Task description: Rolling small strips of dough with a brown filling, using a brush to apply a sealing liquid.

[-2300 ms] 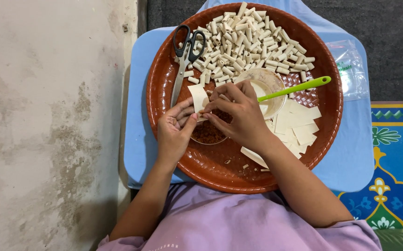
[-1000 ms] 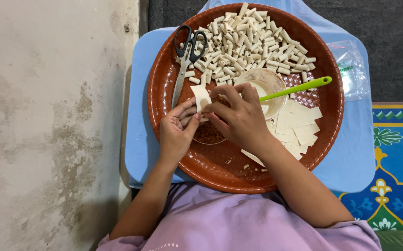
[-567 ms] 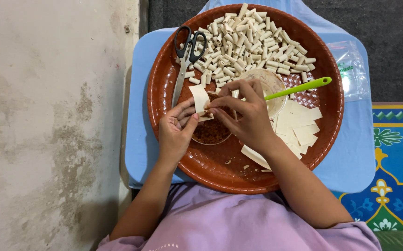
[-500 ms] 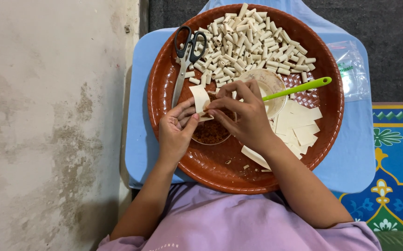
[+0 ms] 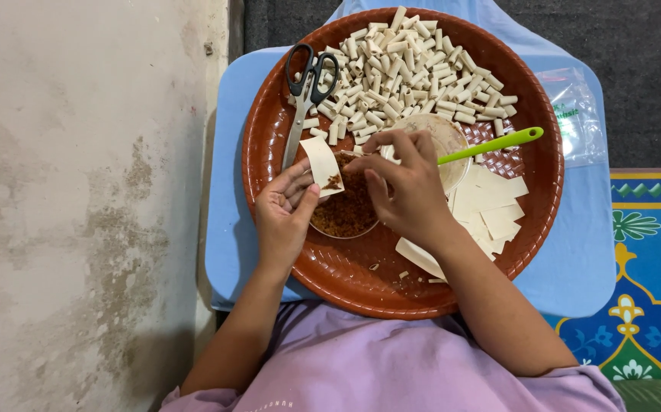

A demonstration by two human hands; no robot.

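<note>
Two hands over one big brown tray (image 5: 323, 267), and I'll take the frame from its left side. Far left is only a stained grey wall (image 5: 79, 206). Then my left hand (image 5: 285, 217), at centre-left, fingers closed lightly round the lower end of a pale wrapper strip (image 5: 321, 162) — its long axis runs nearly up the frame, leaning a little left, with a dab of brown filling on its lower right part. Above it lie black-handled scissors (image 5: 305, 91), blades pointing down the frame. Just right of the strip, my right hand (image 5: 403, 191) comes in from the lower right, fingertips pinched narrow at the strip's right edge; I cannot tell whether they hold crumbs. Under both hands sits a small bowl of brown filling (image 5: 346, 214). Upper centre holds a heap of rolled pieces (image 5: 414, 65) — to the right, a green-handled spoon (image 5: 490, 145) in a second bowl, then flat cut wrappers (image 5: 490, 206).
</note>
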